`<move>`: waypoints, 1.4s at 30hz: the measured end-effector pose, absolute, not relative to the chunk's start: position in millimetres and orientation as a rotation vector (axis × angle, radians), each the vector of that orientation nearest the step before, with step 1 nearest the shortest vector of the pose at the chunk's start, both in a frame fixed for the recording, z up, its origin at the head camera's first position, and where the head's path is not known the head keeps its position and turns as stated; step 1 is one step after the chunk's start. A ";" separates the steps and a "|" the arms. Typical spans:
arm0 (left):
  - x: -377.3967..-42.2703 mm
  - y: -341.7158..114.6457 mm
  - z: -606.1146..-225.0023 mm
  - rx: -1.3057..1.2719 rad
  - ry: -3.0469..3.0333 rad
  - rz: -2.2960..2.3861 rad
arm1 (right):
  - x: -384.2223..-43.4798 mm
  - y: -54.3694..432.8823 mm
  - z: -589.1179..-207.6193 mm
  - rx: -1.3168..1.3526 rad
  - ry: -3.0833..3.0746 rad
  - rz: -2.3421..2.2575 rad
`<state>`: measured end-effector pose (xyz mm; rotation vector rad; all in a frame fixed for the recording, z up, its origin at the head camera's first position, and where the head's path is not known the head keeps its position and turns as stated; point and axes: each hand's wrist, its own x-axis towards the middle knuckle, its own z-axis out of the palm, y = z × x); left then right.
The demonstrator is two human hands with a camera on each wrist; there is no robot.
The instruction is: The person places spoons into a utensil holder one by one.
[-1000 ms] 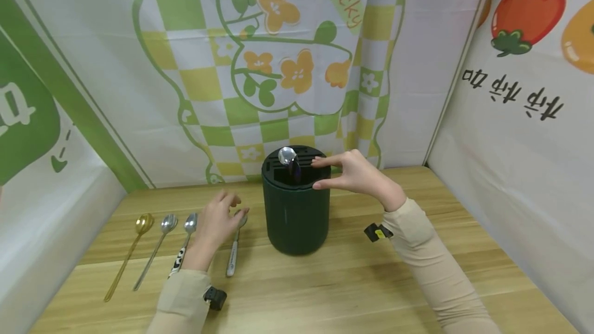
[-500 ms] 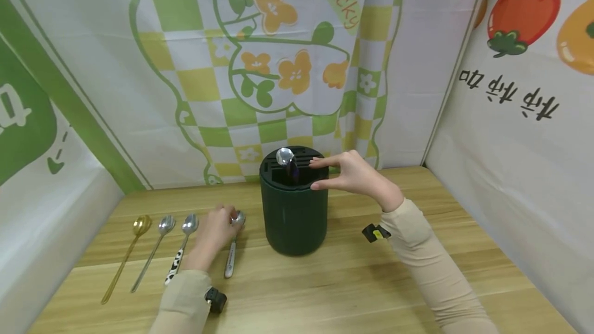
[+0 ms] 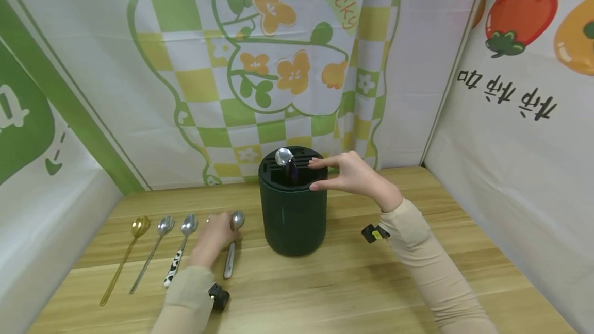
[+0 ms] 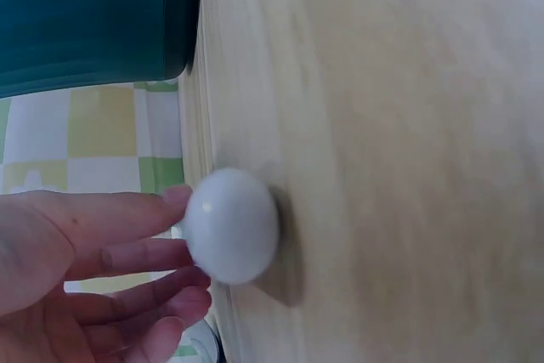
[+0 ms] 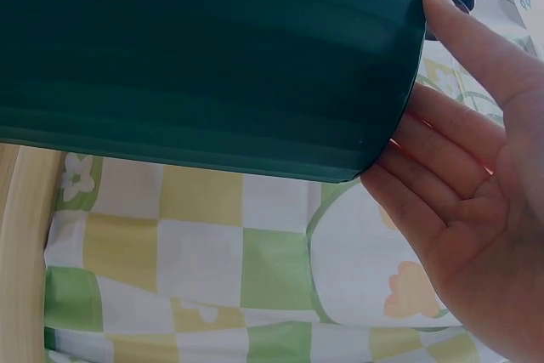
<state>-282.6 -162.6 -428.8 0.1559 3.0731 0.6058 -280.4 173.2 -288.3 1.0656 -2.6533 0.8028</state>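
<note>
In the head view my left hand [image 3: 215, 233] pinches a silver spoon with a white handle [image 3: 229, 262] near its neck, as the spoon lies on the table. Close up in the left wrist view, the rounded white handle end [image 4: 231, 225] partly hides the fingers. My right hand [image 3: 355, 177] rests on the right rim of a dark green utensil holder [image 3: 294, 220], thumb at the front and fingers extended. The right wrist view shows those fingers [image 5: 442, 146] touching the holder's edge. A silver spoon bowl [image 3: 284, 156] rises from the holder's opening beside something dark purple.
Left of my left hand lie a gold spoon [image 3: 124, 256], a plain silver spoon [image 3: 153, 251] and a spoon with a black-and-white patterned handle [image 3: 180, 251]. A printed cloth [image 3: 260, 112] hangs behind the wooden table [image 3: 325, 282].
My left hand has lowered toward the table and its fingers have closed at the white-handled spoon's neck. My right hand stays at the holder's rim.
</note>
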 end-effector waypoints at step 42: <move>-292.5 -159.2 -434.8 -0.052 2.933 0.813 | -279.9 172.8 -288.2 1.046 -2.666 0.814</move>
